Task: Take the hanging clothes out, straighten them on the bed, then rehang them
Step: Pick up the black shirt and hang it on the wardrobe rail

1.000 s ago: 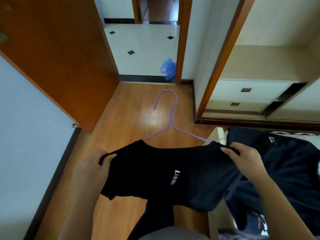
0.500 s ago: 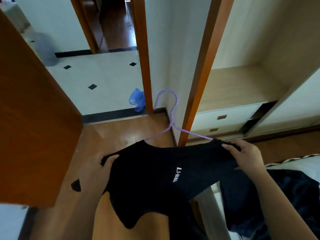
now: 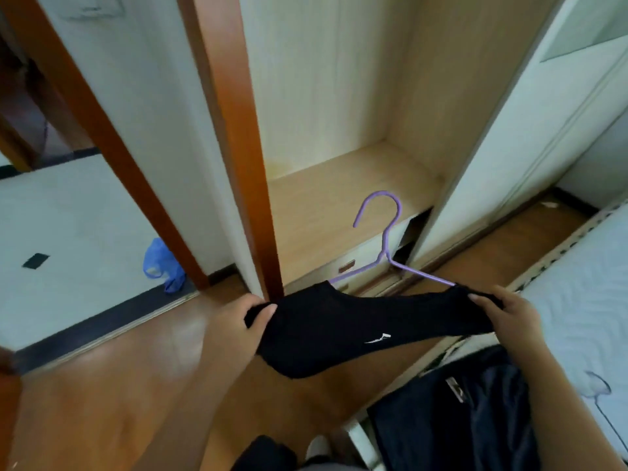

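View has swung off the doorway and floor: a second ago I was facing the open door, now the open wardrobe [image 3: 339, 137] fills the frame. Black shirt [image 3: 356, 328] is on the purple hanger [image 3: 385, 239], held out level between my hands, hook pointing up toward the wardrobe. Left hand [image 3: 244, 321] is clenched on the left shoulder of the shirt, right hand [image 3: 506, 317] on the right shoulder; same grip as before, only the shirt has come up and forward with the turn. So straightening of this one looks done and I'm on the rehang leg. No rail in frame, probably above view. Another dark garment [image 3: 458, 419] lies on the bed [image 3: 577, 300] at lower right, likely next.
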The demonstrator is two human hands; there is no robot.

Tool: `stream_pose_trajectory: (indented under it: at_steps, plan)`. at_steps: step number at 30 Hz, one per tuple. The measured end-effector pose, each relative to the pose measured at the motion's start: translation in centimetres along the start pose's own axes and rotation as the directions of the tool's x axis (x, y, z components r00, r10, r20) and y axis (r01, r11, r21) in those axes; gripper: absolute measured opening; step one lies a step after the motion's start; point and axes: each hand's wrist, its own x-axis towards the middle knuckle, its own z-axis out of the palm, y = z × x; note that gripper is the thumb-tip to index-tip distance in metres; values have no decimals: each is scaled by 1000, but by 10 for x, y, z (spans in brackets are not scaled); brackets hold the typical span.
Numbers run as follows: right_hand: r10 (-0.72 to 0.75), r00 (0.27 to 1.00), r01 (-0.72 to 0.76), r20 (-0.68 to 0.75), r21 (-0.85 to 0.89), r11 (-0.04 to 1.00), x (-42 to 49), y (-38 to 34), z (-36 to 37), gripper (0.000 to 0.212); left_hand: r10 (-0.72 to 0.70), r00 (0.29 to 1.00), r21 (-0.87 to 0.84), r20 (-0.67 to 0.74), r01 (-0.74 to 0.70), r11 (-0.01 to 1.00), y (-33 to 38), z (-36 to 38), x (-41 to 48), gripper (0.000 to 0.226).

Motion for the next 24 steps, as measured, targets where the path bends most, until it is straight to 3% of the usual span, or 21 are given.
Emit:
stream_pose_trajectory:
  at_steps: [2, 7, 14, 19, 24]
  plan:
    - [82, 995, -82, -55, -7, 997, 4, 13, -11, 21, 76, 995, 35, 68, -79, 996, 12, 15, 31, 20]
    - [297, 936, -296, -189, 37, 955, -1, 42, -33, 26, 308, 932, 23, 192, -317, 948, 49, 46, 99, 29]
    - [486, 860, -464, -156, 158, 871, 24, 2, -11, 40, 589, 787, -74, 183, -586, 807, 100, 53, 182, 29]
    - [503, 862, -441, -64, 398, 805, 75, -62, 18, 32, 689, 723, -102, 46, -683, 723, 124, 53, 235, 38]
    - [413, 901, -328, -132, 416, 848, 122, -116, 19, 33, 619, 785, -97, -36, -619, 780, 131, 53, 256, 38]
